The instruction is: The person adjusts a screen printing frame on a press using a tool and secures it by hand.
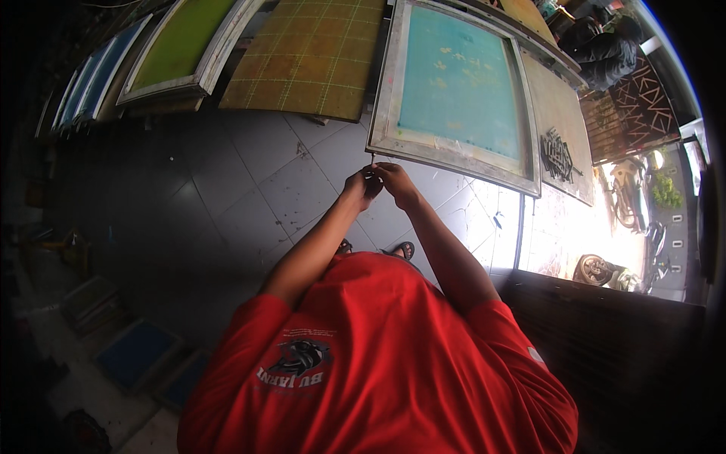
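Observation:
My left hand (361,191) and my right hand (395,181) meet just below the near left corner of a silkscreen frame (454,159). This frame has worn, whitish bars and a teal mesh (461,83) with pale yellowish marks. Fingers of both hands are closed and drawn together under a short thin rod (373,158) at the corner. My right thumb and fingers pinch close to its lower end. Whatever my left fingers close on is dark, small and mostly hidden.
Left of the teal screen lie a brown board (302,57) with a yellow-green grid and a green-mesh frame (178,41). A heap of dark metal pieces (558,155) rests on a pale board. Another person (605,53) is at the far right. Dark wooden furniture (605,325) stands at right.

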`<state>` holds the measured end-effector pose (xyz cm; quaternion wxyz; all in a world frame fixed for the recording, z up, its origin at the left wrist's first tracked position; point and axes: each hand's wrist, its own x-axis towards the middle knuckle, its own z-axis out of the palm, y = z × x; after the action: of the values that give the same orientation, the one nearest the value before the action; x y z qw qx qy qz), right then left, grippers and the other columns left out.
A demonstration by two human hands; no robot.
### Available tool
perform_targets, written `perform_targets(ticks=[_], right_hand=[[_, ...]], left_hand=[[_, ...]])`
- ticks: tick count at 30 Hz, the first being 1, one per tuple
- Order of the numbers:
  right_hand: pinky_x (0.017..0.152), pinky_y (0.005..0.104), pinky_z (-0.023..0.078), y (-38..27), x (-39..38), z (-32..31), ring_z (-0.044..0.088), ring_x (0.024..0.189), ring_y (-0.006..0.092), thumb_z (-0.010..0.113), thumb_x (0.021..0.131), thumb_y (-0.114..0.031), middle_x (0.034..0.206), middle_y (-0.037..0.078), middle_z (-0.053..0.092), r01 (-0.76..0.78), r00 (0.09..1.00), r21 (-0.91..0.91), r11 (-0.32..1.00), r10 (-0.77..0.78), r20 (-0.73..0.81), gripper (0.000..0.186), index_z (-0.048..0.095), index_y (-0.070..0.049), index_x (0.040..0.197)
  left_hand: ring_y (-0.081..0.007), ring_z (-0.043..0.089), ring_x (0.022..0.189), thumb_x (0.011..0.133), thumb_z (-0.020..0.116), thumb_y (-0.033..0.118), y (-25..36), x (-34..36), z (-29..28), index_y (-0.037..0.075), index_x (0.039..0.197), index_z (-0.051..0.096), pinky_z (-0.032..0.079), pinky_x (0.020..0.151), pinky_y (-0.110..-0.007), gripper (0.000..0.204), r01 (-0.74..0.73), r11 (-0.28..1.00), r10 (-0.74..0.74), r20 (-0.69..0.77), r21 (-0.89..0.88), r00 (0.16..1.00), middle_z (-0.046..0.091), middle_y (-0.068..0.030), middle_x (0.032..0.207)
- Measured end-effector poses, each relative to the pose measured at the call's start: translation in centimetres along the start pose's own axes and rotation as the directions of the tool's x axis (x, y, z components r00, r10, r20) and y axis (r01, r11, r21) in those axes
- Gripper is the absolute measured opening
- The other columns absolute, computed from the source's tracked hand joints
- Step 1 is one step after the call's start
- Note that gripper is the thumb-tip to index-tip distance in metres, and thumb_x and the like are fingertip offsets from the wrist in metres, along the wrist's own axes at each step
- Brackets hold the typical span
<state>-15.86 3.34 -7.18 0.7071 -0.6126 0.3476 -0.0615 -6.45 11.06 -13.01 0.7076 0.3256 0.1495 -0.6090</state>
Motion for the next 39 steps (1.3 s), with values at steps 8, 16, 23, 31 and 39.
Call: perform_targets(ticks=[8, 16, 23, 31, 39], right_hand=[[0.100, 0.0371, 0.038, 6.3, -0.1, -4.1, 0.046, 0.122, 0.0357, 0.062, 0.080, -0.010, 0.127, 0.023, 0.050, 0.034, 0.970, -0.649, 0.760, -0.180, -0.160, 0.055, 0.044, -0.003, 0.131], [0.088, 0.0428, 0.046, 7.7, 1.1, -2.1, 0.056, 0.105, 0.0382, 0.059, 0.083, -0.017, 0.109, 0.023, 0.060, 0.172, 0.977, -0.594, 0.786, -0.213, 0.001, 0.036, 0.054, -0.005, 0.116], [0.070, 0.0451, 0.046, 7.9, 0.4, -4.2, 0.058, 0.085, 0.0400, 0.052, 0.089, -0.018, 0.087, 0.020, 0.063, 0.220, 0.956, -0.729, 0.648, -0.290, 0.031, 0.018, 0.059, -0.004, 0.099], [0.068, 0.0407, 0.049, 4.5, -3.9, -7.7, 0.062, 0.079, 0.0344, 0.055, 0.087, -0.016, 0.085, 0.016, 0.065, 0.356, 0.856, -0.668, 0.654, -0.515, -0.049, 0.017, 0.062, -0.002, 0.093], [0.067, 0.0383, 0.049, -8.8, -7.4, -1.4, 0.061, 0.076, 0.0276, 0.061, 0.082, -0.018, 0.080, 0.011, 0.060, 0.458, 0.758, -0.741, 0.490, -0.651, 0.039, 0.013, 0.063, -0.006, 0.086]], left_hand=[[-0.0115, 0.053, 0.048, 0.091, 0.040, 0.010, 0.8, 1.0, 0.7, 0.007, 0.072, 0.047, 0.054, 0.048, -0.025, 0.020, 0.242, 0.967, -0.234, -0.109, 0.073, 0.966, 0.051, -0.0028, 0.059], [-0.0097, 0.054, 0.048, 0.092, 0.043, 0.014, 2.3, 1.0, 0.2, 0.007, 0.073, 0.049, 0.052, 0.046, -0.021, 0.021, 0.486, 0.872, -0.480, -0.086, 0.065, 0.873, 0.054, -0.0013, 0.060], [-0.0103, 0.058, 0.057, 0.096, 0.044, 0.027, 2.5, -1.3, 0.1, 0.007, 0.083, 0.054, 0.051, 0.054, -0.023, 0.026, 0.180, 0.852, -0.136, -0.124, 0.492, 0.983, 0.055, -0.0003, 0.064], [-0.0104, 0.059, 0.071, 0.093, 0.056, 0.019, 2.1, -5.8, 2.6, 0.003, 0.097, 0.055, 0.049, 0.064, -0.023, 0.016, -0.276, 0.608, 0.203, 0.190, 0.745, 0.961, 0.059, -0.0027, 0.085], [-0.0136, 0.061, 0.086, 0.094, 0.052, 0.021, 1.4, -7.0, 2.7, 0.000, 0.109, 0.055, 0.050, 0.075, -0.027, 0.025, -0.470, 0.525, 0.389, 0.291, 0.710, 0.874, 0.060, -0.0075, 0.097]])
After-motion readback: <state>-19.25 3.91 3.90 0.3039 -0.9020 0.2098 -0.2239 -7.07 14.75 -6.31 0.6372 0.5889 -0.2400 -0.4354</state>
